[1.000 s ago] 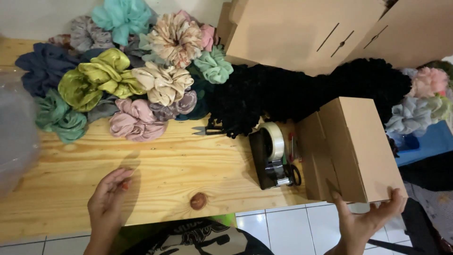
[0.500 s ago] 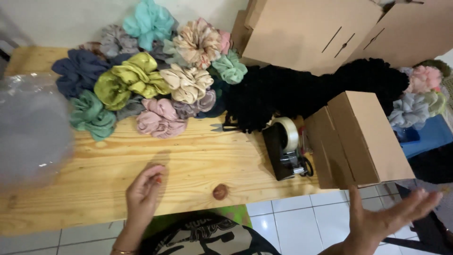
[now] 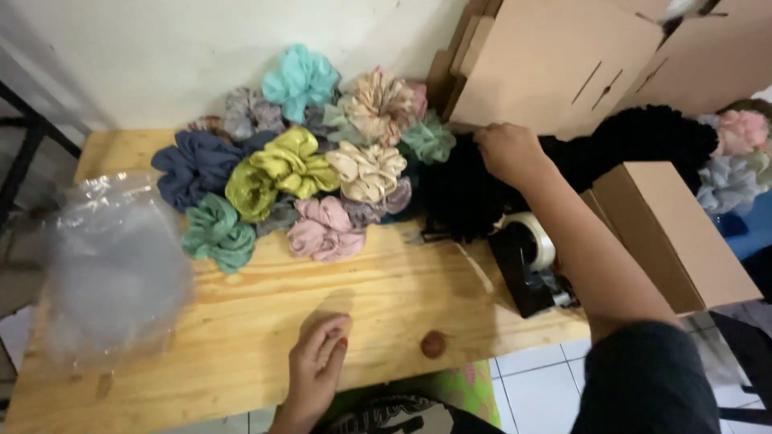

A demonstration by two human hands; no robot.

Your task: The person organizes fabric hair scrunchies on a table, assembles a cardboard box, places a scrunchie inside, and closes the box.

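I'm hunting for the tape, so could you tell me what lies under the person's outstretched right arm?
A black tape dispenser with its pale roll sits under the right arm on the wooden table; the arm hides its far side.

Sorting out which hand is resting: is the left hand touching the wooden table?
Touching. The head view shows the left hand lying flat on the wooden table near its front edge, fingers on the boards with no gap visible.
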